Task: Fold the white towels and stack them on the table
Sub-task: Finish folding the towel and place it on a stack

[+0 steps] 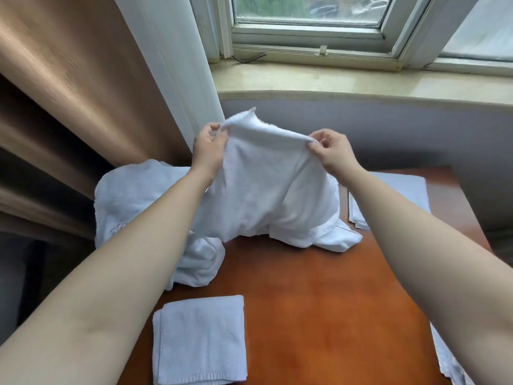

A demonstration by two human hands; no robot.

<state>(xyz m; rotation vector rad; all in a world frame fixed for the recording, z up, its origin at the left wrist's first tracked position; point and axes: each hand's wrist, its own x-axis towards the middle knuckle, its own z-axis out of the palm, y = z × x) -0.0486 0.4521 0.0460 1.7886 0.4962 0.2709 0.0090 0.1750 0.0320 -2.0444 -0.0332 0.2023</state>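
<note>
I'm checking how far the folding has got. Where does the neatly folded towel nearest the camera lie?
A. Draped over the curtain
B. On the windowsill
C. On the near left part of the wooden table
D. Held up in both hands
C: the folded towel lies flat on the near left of the table, while the left hand and right hand hold up an unfolded towel.

Two hands, the left hand [206, 151] and the right hand [330, 151]; one held towel [266, 176]; one heap of unfolded towels [133, 207], number within it indeterminable. One folded towel [200, 340] at the near left, one flat towel [402, 195] at the far right. One desk [319, 301], one window [311, 20], one brown curtain [69, 93].
</note>
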